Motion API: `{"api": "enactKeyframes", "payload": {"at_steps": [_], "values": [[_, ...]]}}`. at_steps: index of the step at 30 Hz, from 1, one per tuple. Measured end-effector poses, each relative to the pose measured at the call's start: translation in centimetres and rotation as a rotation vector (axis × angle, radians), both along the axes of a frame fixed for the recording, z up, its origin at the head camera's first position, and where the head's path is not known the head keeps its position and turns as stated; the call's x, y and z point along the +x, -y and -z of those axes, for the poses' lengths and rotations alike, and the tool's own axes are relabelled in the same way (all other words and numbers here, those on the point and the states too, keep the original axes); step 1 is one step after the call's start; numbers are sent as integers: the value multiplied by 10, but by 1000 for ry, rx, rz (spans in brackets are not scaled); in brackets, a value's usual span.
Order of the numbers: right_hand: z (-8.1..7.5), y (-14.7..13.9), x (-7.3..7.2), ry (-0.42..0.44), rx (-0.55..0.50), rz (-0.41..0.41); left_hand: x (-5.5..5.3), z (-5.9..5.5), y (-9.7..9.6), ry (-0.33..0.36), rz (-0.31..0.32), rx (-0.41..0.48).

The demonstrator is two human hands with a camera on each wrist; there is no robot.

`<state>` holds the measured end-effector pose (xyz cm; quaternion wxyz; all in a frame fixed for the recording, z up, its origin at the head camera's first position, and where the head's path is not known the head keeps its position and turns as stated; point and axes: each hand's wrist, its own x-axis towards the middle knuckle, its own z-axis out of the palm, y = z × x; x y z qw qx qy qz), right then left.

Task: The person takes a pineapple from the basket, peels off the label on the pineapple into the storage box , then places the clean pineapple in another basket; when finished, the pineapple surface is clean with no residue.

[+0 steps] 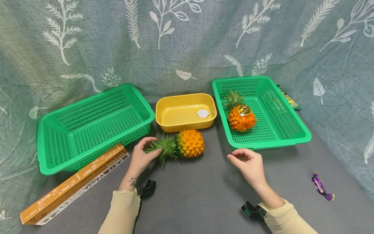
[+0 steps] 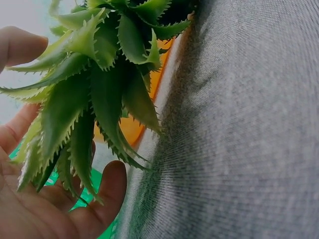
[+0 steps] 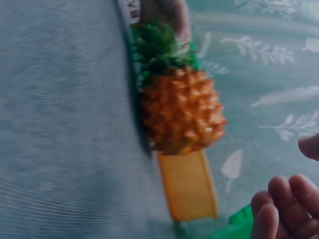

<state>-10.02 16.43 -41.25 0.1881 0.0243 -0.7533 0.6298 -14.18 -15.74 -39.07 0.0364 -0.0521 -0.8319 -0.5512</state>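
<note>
A yellow-orange pineapple (image 1: 191, 143) lies on its side on the grey table, its green leafy crown (image 1: 166, 147) pointing left. My left hand (image 1: 143, 154) is around the crown's tip; in the left wrist view, thumb and fingers are spread apart with the serrated leaves (image 2: 75, 99) between them. To the right, my right hand (image 1: 248, 164) hovers in front of the right green basket (image 1: 263, 143), fingers loosely curled and holding nothing. Inside that basket sits a second, more orange pineapple (image 1: 242, 118) with a black-and-gold label.
A green basket (image 1: 96, 97) stands at left, with a long orange-and-white pasta box (image 1: 76, 183) along its front. Behind the lying pineapple is a yellow tub (image 1: 175, 112) with a white oval inside. A purple-wrapped candy (image 1: 320, 187) lies far right. A green packet (image 1: 292, 102) shows behind the right basket.
</note>
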Motion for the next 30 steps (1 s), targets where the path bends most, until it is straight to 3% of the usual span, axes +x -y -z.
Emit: {"api": "enactKeyframes", "payload": {"at_steps": [4, 9, 15, 19, 23, 30], "values": [[9, 1, 0, 77, -8, 55, 2, -2, -1, 3, 2, -4], [14, 4, -2, 110, -143, 133, 2, 1, 0, -4, 11, 5], [19, 8, -5, 71, -403, 175, -10, 21, 6, -61, 33, -7], [20, 11, -6, 55, -505, 187, -14, 30, 9, -135, 47, -31], [19, 13, -8, 78, -559, 192, -15, 31, 9, -193, 62, -39], [19, 14, -11, 124, -609, 190, -13, 21, 3, -212, 39, -101]]}}
